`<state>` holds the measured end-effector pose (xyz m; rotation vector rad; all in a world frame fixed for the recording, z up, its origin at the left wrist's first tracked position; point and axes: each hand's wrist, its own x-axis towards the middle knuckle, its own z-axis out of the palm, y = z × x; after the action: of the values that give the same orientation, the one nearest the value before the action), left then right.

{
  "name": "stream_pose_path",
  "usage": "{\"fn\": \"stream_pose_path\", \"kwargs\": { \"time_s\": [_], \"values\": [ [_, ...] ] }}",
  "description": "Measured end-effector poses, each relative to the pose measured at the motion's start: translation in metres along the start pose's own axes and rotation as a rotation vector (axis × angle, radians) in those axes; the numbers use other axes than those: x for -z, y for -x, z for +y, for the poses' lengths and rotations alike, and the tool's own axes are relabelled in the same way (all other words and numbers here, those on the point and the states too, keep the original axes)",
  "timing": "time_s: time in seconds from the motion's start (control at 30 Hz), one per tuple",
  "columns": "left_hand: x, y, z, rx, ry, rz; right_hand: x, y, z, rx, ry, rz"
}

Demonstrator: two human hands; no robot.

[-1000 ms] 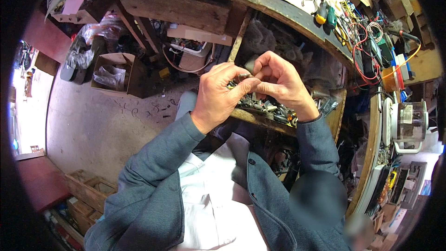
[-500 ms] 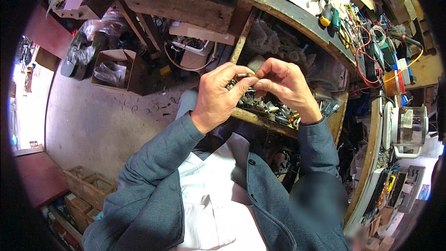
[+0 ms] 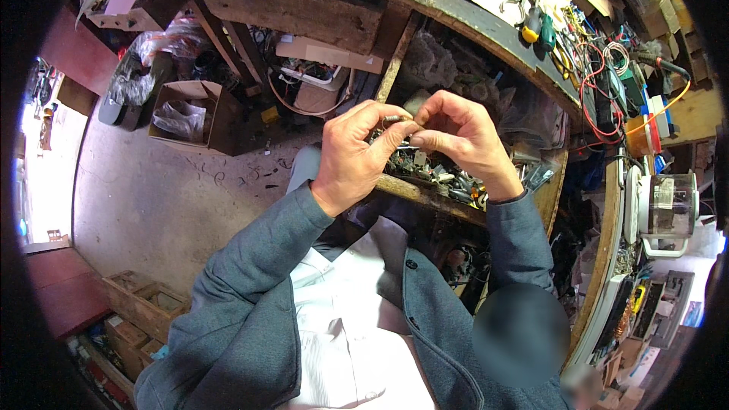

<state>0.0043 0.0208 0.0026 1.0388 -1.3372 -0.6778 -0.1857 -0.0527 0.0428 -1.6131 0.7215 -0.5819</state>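
Note:
Above an open wooden drawer (image 3: 425, 196), my two hands meet with their fingertips close together. Between thumb and forefinger of my left hand (image 3: 351, 156) sits a small cylindrical metal part (image 3: 392, 118), greyish and ridged. The fingers of my right hand (image 3: 471, 140) are closed in a pinch at the part's right end. Whatever lies between those right fingertips is too small and covered to make out. Below the hands, the drawer holds a jumble of small parts (image 3: 440, 171), among them metal bits and pale plastic pieces.
A workbench edge (image 3: 456, 11) curves past above the drawer. Screwdrivers (image 3: 532, 24), red test leads (image 3: 588, 106) and other wires lie at the right. On the floor at left stands a cardboard box (image 3: 182, 91). A clear-sided appliance (image 3: 672, 205) is at far right.
Both hands have shifted slightly, and the small metal part has turned a little in the left fingers. More of the drawer's contents shows beneath them.

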Motion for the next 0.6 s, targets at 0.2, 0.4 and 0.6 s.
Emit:
{"fn": "stream_pose_path", "kwargs": {
  "time_s": [0.2, 0.4, 0.6],
  "values": [
    [-0.002, 0.003, -0.003, 0.065, 0.07, -0.019, 0.004, 0.002, -0.006, 0.043, 0.215, -0.1],
    [0.001, 0.001, 0.0, 0.03, 0.076, -0.064, 0.008, 0.003, -0.008, -0.054, 0.069, -0.19],
    [-0.008, 0.001, -0.004, 0.153, 0.344, 0.012, 0.005, 0.002, -0.003, -0.062, -0.028, -0.065]
  ]
}}
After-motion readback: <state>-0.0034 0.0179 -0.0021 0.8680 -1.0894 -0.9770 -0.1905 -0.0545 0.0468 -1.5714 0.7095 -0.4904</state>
